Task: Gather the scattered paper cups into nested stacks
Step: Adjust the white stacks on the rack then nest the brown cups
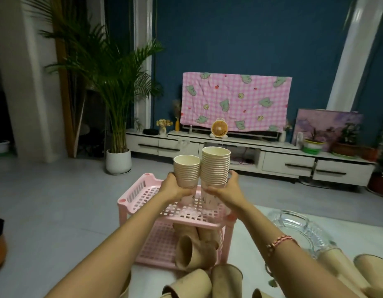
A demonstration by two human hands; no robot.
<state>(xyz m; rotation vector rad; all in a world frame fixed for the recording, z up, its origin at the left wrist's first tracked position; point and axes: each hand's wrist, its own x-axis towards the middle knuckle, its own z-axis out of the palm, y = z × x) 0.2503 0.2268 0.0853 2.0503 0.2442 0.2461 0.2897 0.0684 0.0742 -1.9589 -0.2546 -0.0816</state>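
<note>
My left hand (175, 187) grips a shorter nested stack of paper cups (187, 171). Beside it, my right hand (226, 189) grips a taller nested stack (215, 166). Both stacks stand upright and touch each other, held just above the top shelf of a pink plastic rack (143, 191). Loose brown paper cups (193, 253) lie tipped over on the rack's lower shelf and on the floor in front. More loose cups (225, 280) lie at the bottom edge, and others (336, 267) stand at the lower right.
A clear glass dish (298, 229) sits on a pale mat at the right. Behind the rack runs a low white TV cabinet (283, 162) with a pink-covered screen (235, 102). A potted palm (118, 161) stands at the left on grey tiles.
</note>
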